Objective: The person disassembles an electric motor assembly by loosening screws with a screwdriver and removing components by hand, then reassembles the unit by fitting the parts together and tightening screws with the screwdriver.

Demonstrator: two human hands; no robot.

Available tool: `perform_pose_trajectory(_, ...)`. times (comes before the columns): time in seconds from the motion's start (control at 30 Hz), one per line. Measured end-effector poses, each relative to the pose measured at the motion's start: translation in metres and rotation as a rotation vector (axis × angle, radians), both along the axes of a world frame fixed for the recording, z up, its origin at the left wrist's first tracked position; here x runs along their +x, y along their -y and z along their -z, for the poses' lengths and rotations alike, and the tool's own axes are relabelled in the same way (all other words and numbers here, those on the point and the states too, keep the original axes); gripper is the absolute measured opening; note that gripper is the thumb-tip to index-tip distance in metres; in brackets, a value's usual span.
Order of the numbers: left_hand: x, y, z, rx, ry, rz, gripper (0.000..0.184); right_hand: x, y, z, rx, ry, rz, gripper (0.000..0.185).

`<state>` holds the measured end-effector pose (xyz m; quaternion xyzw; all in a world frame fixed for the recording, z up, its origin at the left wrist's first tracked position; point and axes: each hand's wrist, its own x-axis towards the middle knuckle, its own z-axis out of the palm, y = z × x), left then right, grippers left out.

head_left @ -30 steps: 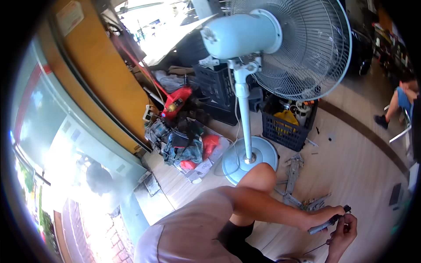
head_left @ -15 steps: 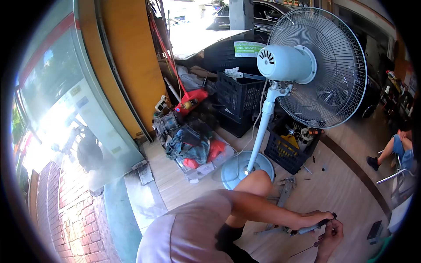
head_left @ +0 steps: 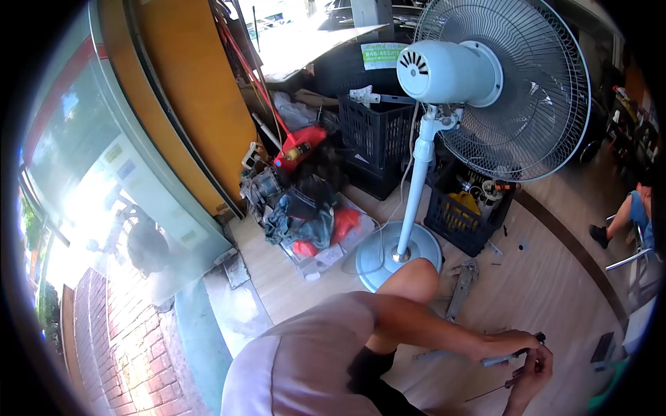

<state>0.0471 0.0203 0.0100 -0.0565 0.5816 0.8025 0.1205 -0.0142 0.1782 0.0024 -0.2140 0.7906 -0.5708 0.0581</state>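
With my left arm (head_left: 433,327) stretched out, my left hand (head_left: 512,343) is wrapped around a grey tubular part (head_left: 494,361) above the floor (head_left: 555,284), my right hand (head_left: 533,378) curled beside its dark end, gripping a thin rod (head_left: 485,394).

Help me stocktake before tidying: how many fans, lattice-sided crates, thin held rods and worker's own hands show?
Fan: 1
Back crate and front crate: 2
Thin rod: 1
Left hand and right hand: 2
Total: 6
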Motion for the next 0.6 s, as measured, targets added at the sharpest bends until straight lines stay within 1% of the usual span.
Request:
perform_pose_trajectory(0.07, -0.009, -0.004, 0.001, -0.004, -0.005, 0.038, 0.045, 0.000, -0.005, -0.002, -0.011, 0.050, 0.038, 0.016)
perform_pose_trajectory(0.17, -0.015, -0.012, 0.001, -0.008, -0.038, 0.048, 0.049, -0.004, -0.018, 0.007, -0.040, -0.045, 0.043, 0.017)
perform_pose_trajectory(0.27, -0.008, -0.013, -0.016, -0.035, -0.057, 0.054, 0.052, -0.008, -0.029, 0.015, -0.020, -0.044, 0.087, 0.018)
perform_pose_trajectory(0.37, -0.014, -0.018, -0.007, -0.088, -0.079, 0.054, 0.065, -0.013, -0.040, 0.024, -0.027, -0.009, 0.090, 0.017)
perform_pose_trajectory(0.47, -0.027, -0.020, 0.012, -0.135, -0.091, 0.161, 0.080, -0.008, -0.040, 0.024, -0.035, 0.013, 0.125, 0.017)
perform_pose_trajectory(0.57, -0.030, -0.023, 0.020, -0.126, -0.056, 0.114, 0.089, -0.007, -0.036, 0.025, 0.006, 0.034, 0.156, 0.018)
perform_pose_trajectory(0.6, -0.031, -0.023, 0.021, -0.121, -0.045, 0.121, 0.089, -0.007, -0.035, 0.024, 0.023, 0.063, 0.161, 0.018)
